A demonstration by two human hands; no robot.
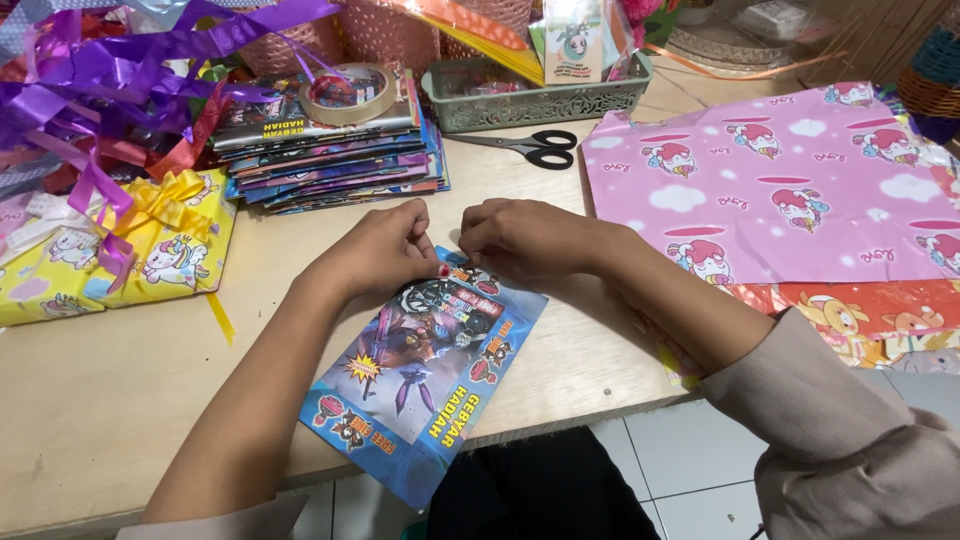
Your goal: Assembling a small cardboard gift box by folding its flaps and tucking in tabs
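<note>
Step in hand: it seems the top edge of the blue printed packet point(425, 385) is being closed or folded; both hands meet at that edge.
Packet place: it lies flat on the wooden table point(120, 400), tilted, its lower end passing over the near table edge at about 6 o'clock.
Left hand point(385, 250): fingers bent and pressed together, pinching the top edge of the packet from the 10 o'clock side.
Right hand point(520, 235): fingers curled tight on the same edge from the 2 o'clock side, almost touching the left hand; I cannot tell if something small is held inside.
Stack of similar packets point(330, 150): at 11 o'clock from the hands, with a roll of clear tape point(348, 92) on top.
Scissors point(530, 147): at 1 o'clock, just beside the green basket point(540, 100).
Pink wrapping paper point(790, 180): at 3 o'clock, spread flat.
Yellow wrapped gifts point(150, 250): at 9 o'clock, with ribbon.
Next move, my judgement: the edge must be kept flat with one hand, so the other is free to reach for the tape.
</note>
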